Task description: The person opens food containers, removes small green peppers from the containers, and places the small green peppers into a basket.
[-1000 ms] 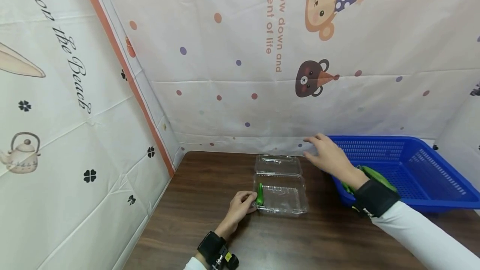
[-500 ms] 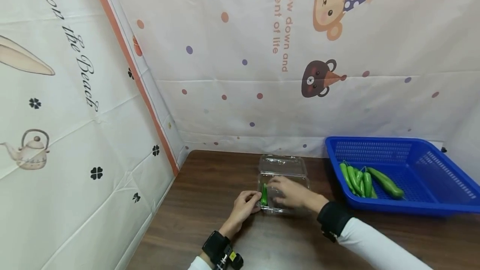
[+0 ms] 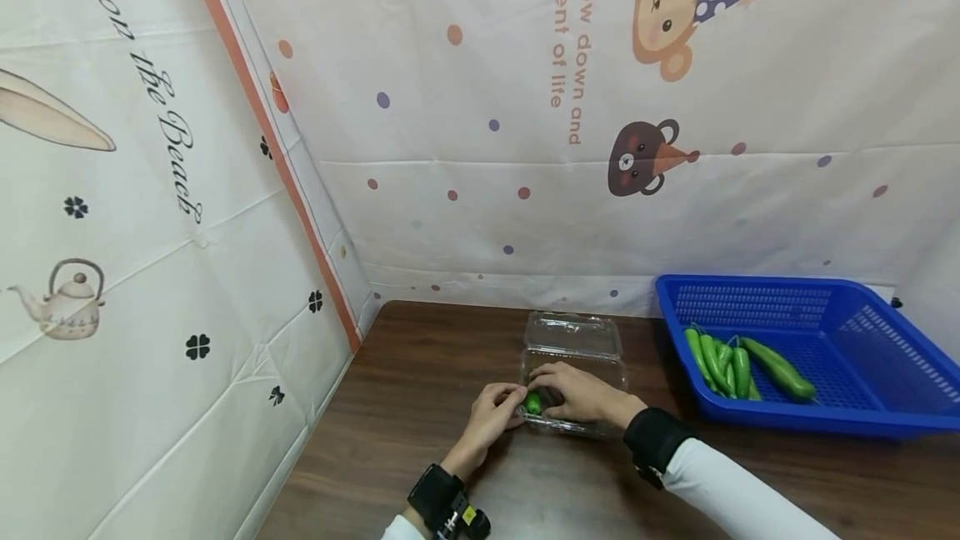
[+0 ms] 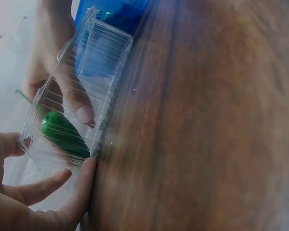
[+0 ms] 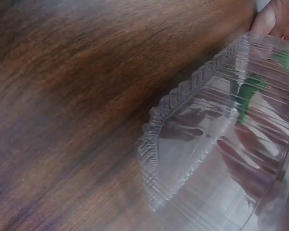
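Observation:
A clear plastic clamshell box (image 3: 573, 427) stands on the brown table, its lid (image 3: 573, 334) folded back toward the wall. At its left front corner my left hand (image 3: 491, 417) pinches the rim; in the left wrist view the thumb is at the top edge and the fingers lie along the wall. Inside the box my right hand (image 3: 581, 394) curls its fingers and thumb round a green pepper (image 3: 532, 403) at the left end. The left wrist view shows this pepper (image 4: 62, 132) through the plastic, its thin stem pointing up. Part of it is hidden under the right hand.
To the right, a blue perforated basket (image 3: 825, 419) holds several green peppers (image 3: 708, 361) and a larger one (image 3: 780, 369) at its left end. A white printed sheet (image 3: 450, 223) rises behind the table, and another stands on the left.
My right hand has come left from the basket's edge down into the box, onto the pepper. My left hand keeps its hold on the corner. The head view has shifted slightly.

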Available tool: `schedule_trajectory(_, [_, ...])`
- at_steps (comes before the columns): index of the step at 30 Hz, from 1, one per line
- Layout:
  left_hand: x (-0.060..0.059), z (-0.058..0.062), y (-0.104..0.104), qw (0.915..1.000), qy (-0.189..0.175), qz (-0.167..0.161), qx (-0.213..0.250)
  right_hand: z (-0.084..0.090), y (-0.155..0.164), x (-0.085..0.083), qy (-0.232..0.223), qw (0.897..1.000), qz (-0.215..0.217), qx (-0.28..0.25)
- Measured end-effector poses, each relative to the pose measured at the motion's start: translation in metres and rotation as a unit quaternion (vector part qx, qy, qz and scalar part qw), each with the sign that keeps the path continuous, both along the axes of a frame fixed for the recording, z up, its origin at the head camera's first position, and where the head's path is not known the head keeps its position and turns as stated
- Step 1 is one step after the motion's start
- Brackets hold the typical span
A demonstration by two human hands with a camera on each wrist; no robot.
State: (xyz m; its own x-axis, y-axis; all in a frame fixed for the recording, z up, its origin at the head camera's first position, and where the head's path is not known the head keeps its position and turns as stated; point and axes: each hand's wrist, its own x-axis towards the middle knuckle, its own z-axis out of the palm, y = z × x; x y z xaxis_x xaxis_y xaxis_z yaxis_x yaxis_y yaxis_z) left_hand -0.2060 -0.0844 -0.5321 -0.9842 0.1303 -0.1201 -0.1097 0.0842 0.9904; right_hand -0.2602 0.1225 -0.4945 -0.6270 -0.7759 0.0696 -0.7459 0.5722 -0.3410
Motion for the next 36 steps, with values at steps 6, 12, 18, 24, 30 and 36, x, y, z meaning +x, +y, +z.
schedule_trajectory(6, [0.000, 0.001, -0.001, 1.0000, 0.001, -0.004, 0.001, 0.000, -0.002, -0.001, 0.009, 1.000, 0.002, -0.005])
schedule_trajectory(12, [0.002, -0.001, 0.001, 0.9999, -0.004, 0.000, 0.011, -0.001, 0.009, -0.002, 0.011, 1.000, 0.009, 0.003])
schedule_trajectory(18, [0.000, -0.001, 0.001, 0.9999, -0.001, 0.012, 0.012, 0.000, 0.021, -0.005, 0.042, 0.999, 0.028, -0.006])
schedule_trajectory(24, [-0.002, -0.003, 0.002, 0.9997, 0.000, 0.018, 0.014, 0.003, 0.030, -0.006, 0.049, 0.998, 0.035, -0.025])
schedule_trajectory(30, [-0.001, -0.004, 0.003, 0.9998, 0.006, 0.008, 0.019, 0.011, 0.041, -0.006, -0.007, 0.998, 0.012, -0.068])
schedule_trajectory(36, [-0.001, -0.003, 0.001, 0.9998, 0.011, 0.002, 0.014, 0.024, 0.045, -0.012, -0.015, 0.994, 0.000, -0.111])
